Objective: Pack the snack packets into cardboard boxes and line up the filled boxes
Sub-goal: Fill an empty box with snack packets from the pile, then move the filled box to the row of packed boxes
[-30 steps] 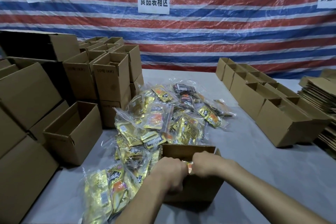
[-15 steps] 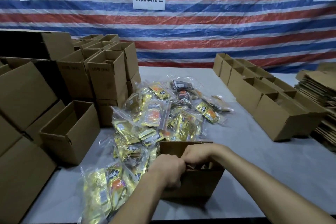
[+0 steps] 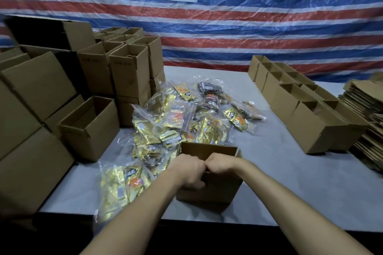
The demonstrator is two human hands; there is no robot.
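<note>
An open cardboard box (image 3: 209, 191) stands near the table's front edge. My left hand (image 3: 189, 172) grips its near wall, thumb on the outside and fingers over the rim. My right hand (image 3: 220, 164) curls over the same rim beside it, knuckles touching the left's. Its fingertips are hidden inside the box, and so is the box's content. A heap of gold and dark snack packets (image 3: 186, 118) in clear bags lies behind and left of the box, with more packets (image 3: 120, 184) at the front left.
Empty open boxes (image 3: 128, 72) are stacked at the left, with one open box (image 3: 89, 128) in front. A row of open boxes (image 3: 310, 116) runs along the right, beside flattened cardboard (image 3: 366, 105). The grey table (image 3: 290, 188) ends just below the box.
My hands have drawn together at the box's near rim until the knuckles touch. The packet seen between them a second ago is out of sight. The view has pulled back.
</note>
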